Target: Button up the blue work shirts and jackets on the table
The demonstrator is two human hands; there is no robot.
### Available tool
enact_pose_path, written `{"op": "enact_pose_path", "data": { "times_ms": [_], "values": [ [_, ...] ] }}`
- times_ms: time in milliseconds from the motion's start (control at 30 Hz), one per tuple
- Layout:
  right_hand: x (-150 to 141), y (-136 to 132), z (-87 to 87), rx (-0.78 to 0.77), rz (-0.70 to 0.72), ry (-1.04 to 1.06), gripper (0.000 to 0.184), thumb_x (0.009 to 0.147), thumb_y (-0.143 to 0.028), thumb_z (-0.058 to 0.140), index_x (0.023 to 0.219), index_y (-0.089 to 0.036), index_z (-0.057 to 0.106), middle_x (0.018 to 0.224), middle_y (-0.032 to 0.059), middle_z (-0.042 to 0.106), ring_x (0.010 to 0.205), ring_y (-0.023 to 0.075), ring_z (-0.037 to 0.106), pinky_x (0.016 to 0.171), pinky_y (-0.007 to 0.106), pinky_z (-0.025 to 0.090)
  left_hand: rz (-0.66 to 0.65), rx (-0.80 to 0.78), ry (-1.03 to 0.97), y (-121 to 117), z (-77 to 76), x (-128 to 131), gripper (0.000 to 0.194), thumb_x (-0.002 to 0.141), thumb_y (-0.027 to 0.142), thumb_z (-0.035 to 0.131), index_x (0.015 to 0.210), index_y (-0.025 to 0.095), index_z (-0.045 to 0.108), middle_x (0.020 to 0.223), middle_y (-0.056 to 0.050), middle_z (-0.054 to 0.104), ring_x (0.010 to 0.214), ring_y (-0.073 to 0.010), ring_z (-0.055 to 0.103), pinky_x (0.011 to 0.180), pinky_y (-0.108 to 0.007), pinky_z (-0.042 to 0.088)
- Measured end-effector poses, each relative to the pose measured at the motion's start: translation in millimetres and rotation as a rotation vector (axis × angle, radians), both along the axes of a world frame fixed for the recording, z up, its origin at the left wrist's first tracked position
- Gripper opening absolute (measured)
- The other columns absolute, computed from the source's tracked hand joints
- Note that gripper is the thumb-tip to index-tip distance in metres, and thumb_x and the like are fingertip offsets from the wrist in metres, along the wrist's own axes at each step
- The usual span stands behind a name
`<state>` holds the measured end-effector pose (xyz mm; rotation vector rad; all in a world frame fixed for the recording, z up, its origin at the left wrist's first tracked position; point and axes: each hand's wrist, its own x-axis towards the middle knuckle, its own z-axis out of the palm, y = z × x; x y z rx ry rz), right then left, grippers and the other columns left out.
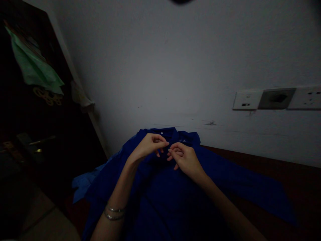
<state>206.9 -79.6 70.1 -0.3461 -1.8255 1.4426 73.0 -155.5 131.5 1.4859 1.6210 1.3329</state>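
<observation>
A dark blue long-sleeved shirt [165, 197] lies spread out, its collar [164, 133] towards the wall and one sleeve stretched to the right. Just below the collar, my left hand [151, 144] has thumb and forefinger pinched together. My right hand [184, 159] is close beside it, also in a pinch, with the fingertips of both hands almost meeting. Whatever is between the fingers, if anything, is too small and dark to make out. Two silver bangles [114, 213] circle my left wrist.
A dark reddish table [306, 180] bears the shirt and touches the wall [175, 67]. Lighter blue cloth [84, 182] pokes out at the left. Sockets [247, 100] are on the wall at right. A dark door with a handle [41, 140] and a hanging green cloth [37, 65] stands at left.
</observation>
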Motion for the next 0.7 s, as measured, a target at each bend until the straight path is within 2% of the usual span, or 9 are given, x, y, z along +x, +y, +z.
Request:
{"op": "enact_pose_path", "data": {
  "times_ms": [100,200,300,433,567,700],
  "values": [
    [2.3,-0.5,1.5,0.058,-0.002,-0.025,0.017,0.075,-0.032,0.055,0.079,-0.016,0.054,0.071,0.0041,0.060,0.067,0.0188,0.065,0.031,0.016,0.046,0.033,0.041,0.030,0.0,0.7,-1.2,0.019,0.066,0.032,0.065,0.068,0.013,0.068,0.053,-0.004,0.058,0.045,-0.0102,0.052,0.038,-0.017,0.038],
    [3.5,0.0,3.0,0.063,0.009,-0.022,0.016,0.075,-0.031,0.055,0.079,-0.016,0.055,0.070,0.0036,0.060,0.068,0.0183,0.064,0.035,0.017,0.049,0.094,0.122,0.133,-1.7,3.0,-2.3,0.018,0.066,0.031,0.065,0.068,0.015,0.069,0.060,-0.005,0.062,0.049,-0.0102,0.052,0.039,-0.016,0.036],
    [3.9,1.4,3.1,0.053,0.016,-0.001,0.015,0.075,-0.030,0.055,0.080,-0.016,0.056,0.071,0.0031,0.060,0.070,0.0179,0.063,0.040,0.020,0.052,0.058,0.146,0.244,-2.9,3.3,-2.5,0.014,0.065,0.030,0.065,0.067,0.017,0.071,0.064,-0.005,0.065,0.055,-0.0116,0.054,0.046,-0.019,0.038],
    [4.4,2.3,3.0,0.104,0.006,0.011,0.015,0.074,-0.030,0.055,0.079,-0.016,0.060,0.074,0.0026,0.060,0.070,0.0157,0.061,0.044,0.022,0.055,0.020,0.080,0.300,-0.5,-1.7,-3.4,0.015,0.065,0.030,0.064,0.061,0.016,0.069,0.057,-0.003,0.062,0.051,-0.0101,0.050,0.046,-0.020,0.034],
    [3.1,1.1,3.6,0.124,-0.051,0.017,0.016,0.073,-0.032,0.057,0.076,-0.016,0.062,0.076,0.0033,0.060,0.071,0.0165,0.061,0.042,0.022,0.054,0.049,0.041,0.220,4.7,-6.5,-2.1,0.013,0.065,0.026,0.064,0.063,0.014,0.067,0.054,-0.001,0.058,0.048,-0.0095,0.048,0.046,-0.020,0.035],
    [1.0,0.1,7.9,-0.097,-0.046,0.034,0.022,0.068,-0.035,0.062,0.074,-0.015,0.059,0.065,0.0028,0.059,0.063,0.0180,0.062,0.036,0.024,0.052,0.135,0.083,0.033,8.7,-7.3,4.5,0.012,0.061,0.025,0.067,0.062,0.013,0.066,0.055,-0.001,0.057,0.048,-0.0099,0.050,0.047,-0.021,0.041]
  ]
}}
